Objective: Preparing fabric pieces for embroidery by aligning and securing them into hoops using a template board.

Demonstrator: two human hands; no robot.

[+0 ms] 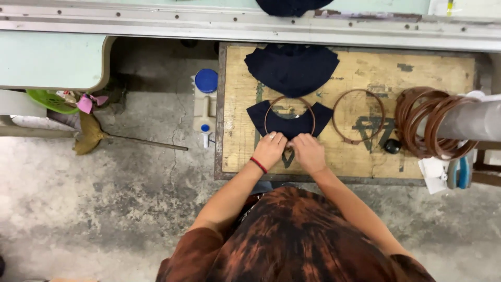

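A curved navy fabric piece lies on the wooden board, and a thin brown ring rests on top of it. My left hand, with a red band at the wrist, and my right hand meet at the near edge of the ring. Their fingers are closed on the ring and the fabric under it. What the fingertips grip exactly is hidden by the hands. A stack of similar navy pieces lies just beyond.
A second brown ring lies to the right, beside a small black object. Many brown rings hang on a grey tube. Left of the board stand a white jug with a blue cap, a broom and a green basket.
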